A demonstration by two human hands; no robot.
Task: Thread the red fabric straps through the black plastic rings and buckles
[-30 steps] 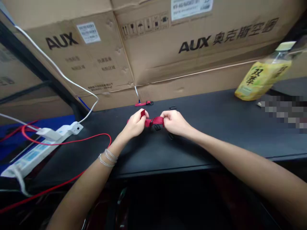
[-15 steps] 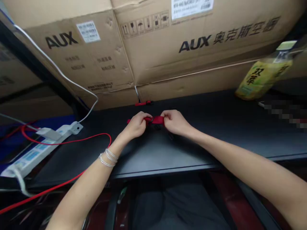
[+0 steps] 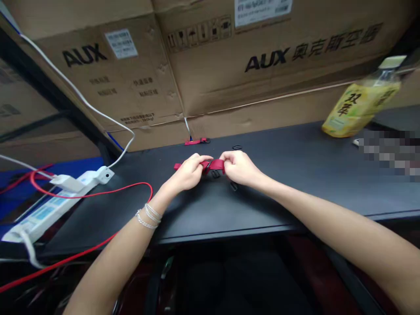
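Observation:
A red webbing strap (image 3: 216,164) stretches between my two hands, just above the black tabletop. My left hand (image 3: 189,171) pinches it beside a small black buckle (image 3: 208,165) threaded on the strap, and a short red end sticks out to the left of that hand. With curled fingers my right hand (image 3: 239,168) grips the strap's other side. Loose black slide buckles lie close by: one (image 3: 215,173) below the strap, another (image 3: 233,186) under my right hand, a third (image 3: 236,147) behind it. Farther back rests a second red strap (image 3: 197,141) with a black buckle.
Large cardboard boxes (image 3: 210,96) stand along the back of the black table (image 3: 278,205). A yellow drink bottle (image 3: 354,107) leans at the right, near a blurred-out patch. On the left are a white power strip (image 3: 55,210), a white cable (image 3: 75,87) and a red cable (image 3: 98,192).
My left hand's fingers have shifted slightly right along the strap, and the buckle there now tilts. My right hand stays in nearly the same place.

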